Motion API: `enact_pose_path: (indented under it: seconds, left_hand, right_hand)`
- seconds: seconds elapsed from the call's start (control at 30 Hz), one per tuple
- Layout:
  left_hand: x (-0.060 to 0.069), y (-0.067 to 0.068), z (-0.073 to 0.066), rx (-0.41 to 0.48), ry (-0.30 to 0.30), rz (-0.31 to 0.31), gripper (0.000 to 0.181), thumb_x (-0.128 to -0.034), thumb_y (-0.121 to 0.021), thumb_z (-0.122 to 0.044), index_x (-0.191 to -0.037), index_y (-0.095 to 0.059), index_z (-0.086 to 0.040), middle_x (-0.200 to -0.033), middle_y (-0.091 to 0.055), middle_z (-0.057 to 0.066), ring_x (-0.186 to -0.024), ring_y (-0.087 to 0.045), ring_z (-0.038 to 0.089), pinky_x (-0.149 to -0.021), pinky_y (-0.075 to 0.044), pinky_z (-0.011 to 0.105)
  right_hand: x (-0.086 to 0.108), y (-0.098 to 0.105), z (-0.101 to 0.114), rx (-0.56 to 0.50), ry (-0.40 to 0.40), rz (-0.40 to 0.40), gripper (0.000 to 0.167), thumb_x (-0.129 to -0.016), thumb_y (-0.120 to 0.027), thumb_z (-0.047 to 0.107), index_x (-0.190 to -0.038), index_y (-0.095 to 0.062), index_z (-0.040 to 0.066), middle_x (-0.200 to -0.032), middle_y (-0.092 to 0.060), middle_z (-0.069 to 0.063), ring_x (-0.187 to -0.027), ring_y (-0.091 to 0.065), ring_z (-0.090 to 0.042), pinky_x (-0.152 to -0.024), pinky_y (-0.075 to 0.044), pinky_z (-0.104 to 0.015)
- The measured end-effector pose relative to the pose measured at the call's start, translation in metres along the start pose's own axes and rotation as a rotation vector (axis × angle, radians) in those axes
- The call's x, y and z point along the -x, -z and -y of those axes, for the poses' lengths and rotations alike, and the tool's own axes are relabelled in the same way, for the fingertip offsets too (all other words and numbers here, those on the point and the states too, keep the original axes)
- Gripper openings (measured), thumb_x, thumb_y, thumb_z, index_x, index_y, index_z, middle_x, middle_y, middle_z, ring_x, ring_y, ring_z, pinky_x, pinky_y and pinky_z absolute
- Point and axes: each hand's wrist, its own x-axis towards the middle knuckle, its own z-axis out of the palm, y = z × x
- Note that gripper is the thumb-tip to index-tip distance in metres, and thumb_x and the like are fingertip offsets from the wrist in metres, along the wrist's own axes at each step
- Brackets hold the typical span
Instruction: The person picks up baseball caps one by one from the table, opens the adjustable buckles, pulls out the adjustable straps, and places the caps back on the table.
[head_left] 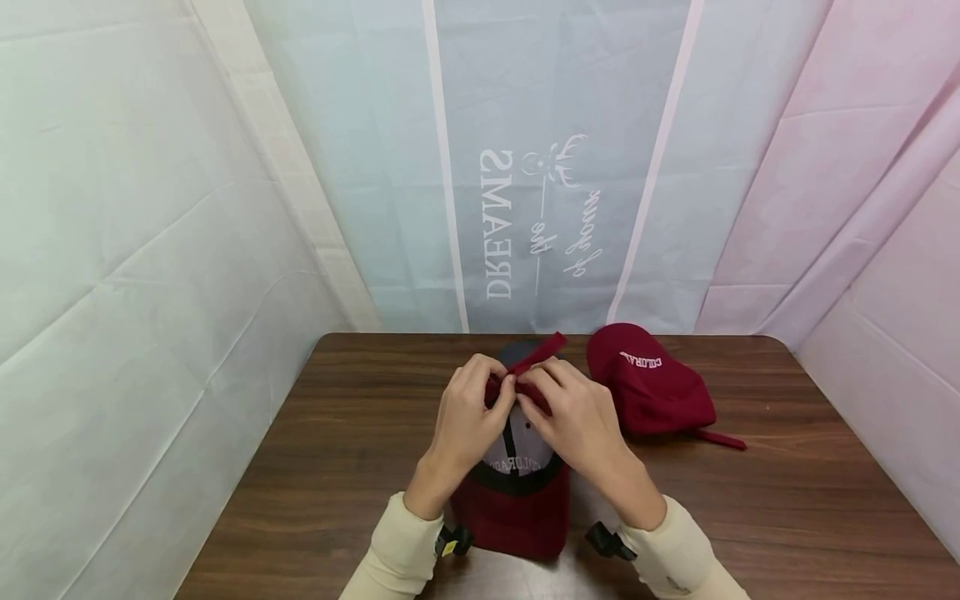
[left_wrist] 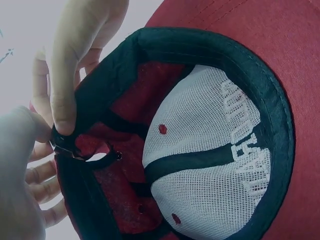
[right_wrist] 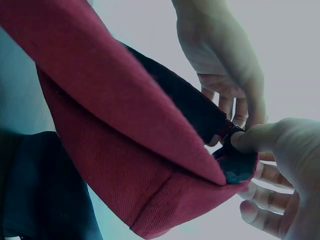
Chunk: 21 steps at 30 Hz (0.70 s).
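Pale cloth walls [head_left: 150, 250] stood around a brown wood-grain table [head_left: 315, 475]; lettering including "DREAMS" [head_left: 497, 225] read upside down on the back cloth [head_left: 382, 142]. Held cap [head_left: 517, 508]: dark red, directly in front of me at the middle of the table, inner side showing, brim [left_wrist: 287, 55] towards me. Inside, a black sweatband [left_wrist: 284, 135] ran round a white mesh lining [left_wrist: 195, 110], with the back of some stitched lettering visible.

Grip: both hands engaged at the rear edge of that cap. My left hand [head_left: 470, 412] pinched it between thumb and fingers; my right hand [head_left: 577, 412] pinched it just beside, fingertips nearly meeting. Between them sat a small buckle [left_wrist: 68, 151], and the free end of a red strap [head_left: 542, 352] stuck up past my fingers, slanting right. Just behind the fingers lay a dark shape [head_left: 517, 352], identity not clear.

Second cap [head_left: 652, 387], also dark red, rested near the far edge, right of my right hand, white lettering outward, its strap tail [head_left: 722, 439] lying out on the tabletop. Cream sleeves [head_left: 401, 533] covered my forearms.
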Motion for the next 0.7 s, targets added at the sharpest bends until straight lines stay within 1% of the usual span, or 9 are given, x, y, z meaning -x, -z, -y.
enact_pose_path:
  seconds: [0.23, 0.43, 0.57, 0.7]
  left_hand:
    - [0.0000, -0.0016, -0.0037, 0.021, -0.012, 0.019, 0.004, -0.1027, -0.067, -0.011, -0.101, -0.066, -0.007, -0.095, -0.067, 0.004, -0.073, -0.057, 0.014, -0.071, -0.048, 0.031]
    - [0.0020, -0.0024, -0.0031, 0.030, -0.025, 0.023, 0.003, -0.1013, -0.068, -0.008, -0.103, -0.065, -0.008, -0.096, -0.067, 0.004, -0.075, -0.059, 0.015, -0.073, -0.050, 0.031]
    - [0.0025, -0.0021, -0.0037, 0.034, -0.026, 0.031, 0.003, -0.1020, -0.067, -0.009, -0.103, -0.065, -0.007, -0.096, -0.066, 0.004, -0.077, -0.059, 0.015, -0.074, -0.050, 0.031]
    - [0.0028, -0.0023, -0.0035, 0.036, -0.030, 0.030, 0.005, -0.1005, -0.068, -0.007, -0.104, -0.065, -0.007, -0.097, -0.066, 0.005, -0.077, -0.058, 0.015, -0.073, -0.050, 0.031]
  right_hand:
    - [0.0020, -0.0020, -0.0024, 0.040, 0.007, -0.030, 0.023, -0.080, -0.090, 0.010, -0.097, -0.074, 0.013, -0.092, -0.073, -0.005, -0.078, -0.070, -0.019, -0.052, -0.056, -0.033]
    - [0.0022, -0.0018, -0.0033, 0.024, 0.017, -0.043, 0.021, -0.080, -0.090, 0.009, -0.095, -0.075, 0.013, -0.091, -0.075, -0.004, -0.079, -0.071, -0.018, -0.053, -0.057, -0.033]
    - [0.0030, -0.0017, -0.0039, 0.017, 0.023, -0.050, 0.022, -0.079, -0.090, 0.008, -0.095, -0.075, 0.014, -0.091, -0.075, -0.002, -0.080, -0.071, -0.017, -0.053, -0.057, -0.033]
    - [0.0037, -0.0014, -0.0043, 0.005, 0.024, -0.055, 0.022, -0.079, -0.089, 0.008, -0.095, -0.075, 0.014, -0.091, -0.076, -0.002, -0.080, -0.071, -0.017, -0.052, -0.056, -0.033]
